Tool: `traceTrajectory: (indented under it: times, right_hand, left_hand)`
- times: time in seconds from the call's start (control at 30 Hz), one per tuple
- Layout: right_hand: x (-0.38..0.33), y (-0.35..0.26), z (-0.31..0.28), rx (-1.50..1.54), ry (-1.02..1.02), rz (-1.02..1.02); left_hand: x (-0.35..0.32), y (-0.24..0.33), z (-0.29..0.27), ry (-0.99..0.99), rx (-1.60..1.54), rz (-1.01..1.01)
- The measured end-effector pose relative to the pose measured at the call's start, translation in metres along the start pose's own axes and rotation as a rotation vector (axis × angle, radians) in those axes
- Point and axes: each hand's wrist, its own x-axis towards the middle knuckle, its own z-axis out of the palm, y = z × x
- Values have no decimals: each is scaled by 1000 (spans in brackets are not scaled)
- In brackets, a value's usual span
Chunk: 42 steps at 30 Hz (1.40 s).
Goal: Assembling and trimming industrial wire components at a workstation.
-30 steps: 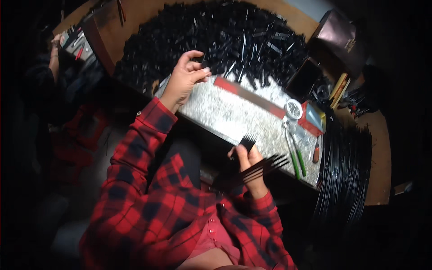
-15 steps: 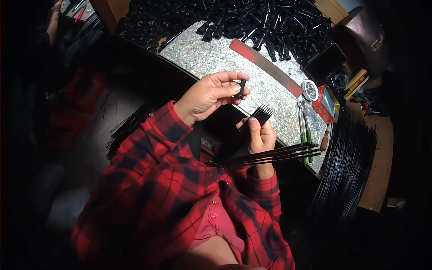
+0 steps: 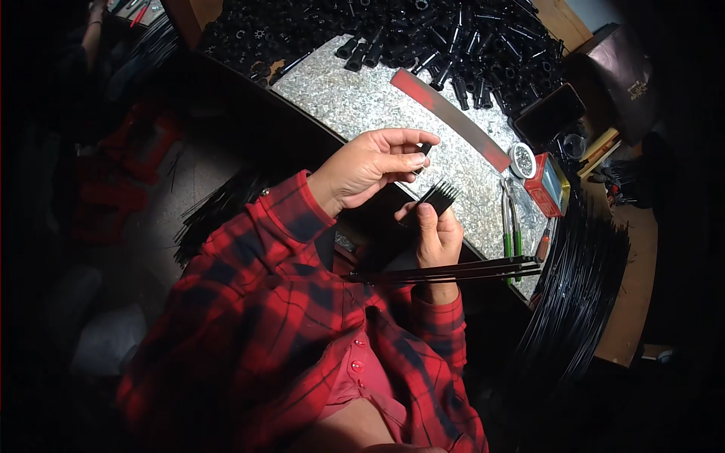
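Note:
My left hand (image 3: 366,167) pinches a small black tube-like piece (image 3: 425,149) between thumb and fingers, above the edge of the speckled worktop (image 3: 317,90). Just below and to the right, my right hand (image 3: 439,240) is closed around a black bundle with a row of thin tips (image 3: 438,196), which point up and away from me. The small piece and the tips look close but apart. Several long thin black rods (image 3: 461,270) stretch across my right wrist; their link to the bundle is hidden by my hand.
A heap of black tubular parts (image 3: 423,34) covers the far worktop. A red-grey curved strip (image 3: 453,121), a white cup of small bits (image 3: 522,160), a red box (image 3: 545,185), green-handled pliers (image 3: 513,226) and a phone (image 3: 550,115) lie rightward. Black rods (image 3: 578,279) stand beyond the right edge.
My left hand has moved right and slightly toward me with the small black piece, nearer the bundle's tips. The rods across my right wrist have tilted flatter; my right hand keeps its hold.

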Motion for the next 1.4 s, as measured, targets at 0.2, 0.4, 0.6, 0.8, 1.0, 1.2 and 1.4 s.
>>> traceTrajectory:
  times: [0.2, 0.4, 0.6, 0.8, 1.0, 1.2, 1.4]
  right_hand:
    - [0, -2, -1, -50, -12, 15]
    - [0, -1, -2, -40, -26, 12]
    - [0, -1, -2, -26, -44, 14]
    - [-1, 2, -4, -21, -34, 11]
    - [0, -2, -2, -27, 4, -3]
    - [1, -1, -2, -28, -26, 18]
    - [1, -1, -1, -25, -31, 26]
  left_hand:
    - [2, -1, 0, 1, -51, 1]
    - [2, -1, 2, -16, -56, -25]
    - [4, -3, 4, -20, -93, -33]
    - [5, -4, 4, 6, -70, -17]
    - [6, -2, 3, -13, -104, -43]
    - [5, -3, 1, -23, -98, -40]
    - [6, -5, 1, -13, -75, -54]
